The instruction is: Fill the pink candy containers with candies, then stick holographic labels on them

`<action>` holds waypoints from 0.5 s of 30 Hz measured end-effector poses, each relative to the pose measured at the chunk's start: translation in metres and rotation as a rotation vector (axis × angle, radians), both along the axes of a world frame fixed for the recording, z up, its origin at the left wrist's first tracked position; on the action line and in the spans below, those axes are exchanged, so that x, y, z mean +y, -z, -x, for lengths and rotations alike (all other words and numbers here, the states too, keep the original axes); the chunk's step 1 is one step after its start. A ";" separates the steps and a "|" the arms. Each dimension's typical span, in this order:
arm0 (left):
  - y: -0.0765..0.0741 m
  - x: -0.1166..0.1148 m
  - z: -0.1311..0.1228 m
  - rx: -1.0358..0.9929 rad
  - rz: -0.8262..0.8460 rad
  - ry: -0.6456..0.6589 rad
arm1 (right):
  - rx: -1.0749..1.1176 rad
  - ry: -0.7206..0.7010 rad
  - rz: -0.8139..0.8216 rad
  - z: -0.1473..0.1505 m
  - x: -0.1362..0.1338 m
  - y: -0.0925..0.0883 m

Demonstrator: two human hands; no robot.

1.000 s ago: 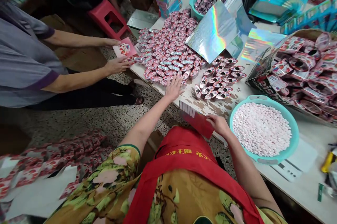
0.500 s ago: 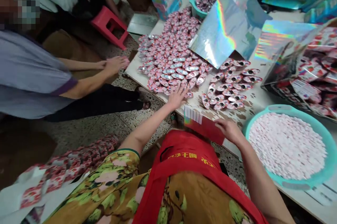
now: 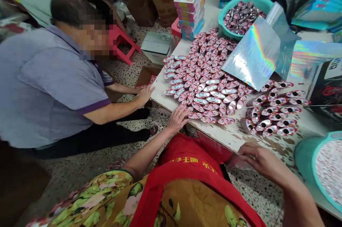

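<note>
My left hand [image 3: 177, 119] rests at the table edge, its outstretched fingers against the nearest of many small pink-and-red pouches [image 3: 211, 106] standing upright in a packed group. It holds nothing that I can see. Lower right, my right hand [image 3: 255, 156] is closed on the end of a shiny reddish sheet [image 3: 217, 145], held along the table's front edge in front of the red apron. The table edge partly hides the sheet. Right of the main group stands a smaller group of pouches [image 3: 269, 116] with dark round spots on top.
A teal basin [image 3: 221, 24] of small round pieces stands at the back; another basin [image 3: 304, 154] of white pieces is at right. A silvery folded sheet [image 3: 248, 54] lies behind the pouches. Stacked boxes [image 3: 189, 10] stand back left. A co-worker [image 3: 58, 81] bends at the table's left side.
The view has shifted left and closer to the pouches. My left hand has drawn back to the table edge, its fingers less spread. The sheet in my right hand is lower. The co-worker is nearer the table.
</note>
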State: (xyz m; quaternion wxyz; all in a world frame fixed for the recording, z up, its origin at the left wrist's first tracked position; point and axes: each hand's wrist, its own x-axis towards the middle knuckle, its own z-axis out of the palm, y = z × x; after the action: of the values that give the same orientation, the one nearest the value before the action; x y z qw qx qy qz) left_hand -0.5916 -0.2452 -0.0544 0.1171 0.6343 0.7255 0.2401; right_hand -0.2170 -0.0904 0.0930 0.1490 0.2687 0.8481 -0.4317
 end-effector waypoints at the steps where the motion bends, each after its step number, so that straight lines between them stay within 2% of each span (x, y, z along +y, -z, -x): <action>1: -0.005 0.005 0.013 -0.016 -0.005 -0.004 | 0.020 0.022 -0.002 0.010 0.001 -0.006; 4: -0.024 0.035 0.038 -0.092 -0.039 -0.051 | 0.052 0.079 -0.040 0.035 0.004 -0.023; 6: -0.040 0.066 0.042 -0.190 -0.084 -0.072 | 0.043 0.132 -0.090 0.050 0.008 -0.029; 7: -0.049 0.083 0.040 -0.266 -0.085 -0.030 | 0.034 0.158 -0.113 0.056 0.012 -0.030; 9: -0.072 0.112 0.031 -0.454 0.030 0.199 | 0.030 0.207 -0.127 0.066 0.022 -0.027; 11: -0.097 0.133 0.020 -0.584 0.284 0.495 | 0.066 0.264 -0.074 0.073 0.037 -0.021; 12: -0.108 0.140 0.017 -0.593 0.409 0.585 | 0.096 0.298 -0.036 0.075 0.046 -0.016; 13: -0.118 0.146 0.015 -0.566 0.500 0.624 | 0.133 0.336 0.001 0.077 0.054 -0.010; 15: -0.131 0.154 0.018 -0.446 0.550 0.601 | 0.217 0.409 0.075 0.081 0.071 0.003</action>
State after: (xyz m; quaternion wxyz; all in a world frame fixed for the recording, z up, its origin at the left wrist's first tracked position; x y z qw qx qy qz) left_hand -0.6100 -0.0916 0.0765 0.4988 0.6946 0.5032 0.1248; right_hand -0.2981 -0.0190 0.0896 -0.0236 0.3812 0.7705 -0.5103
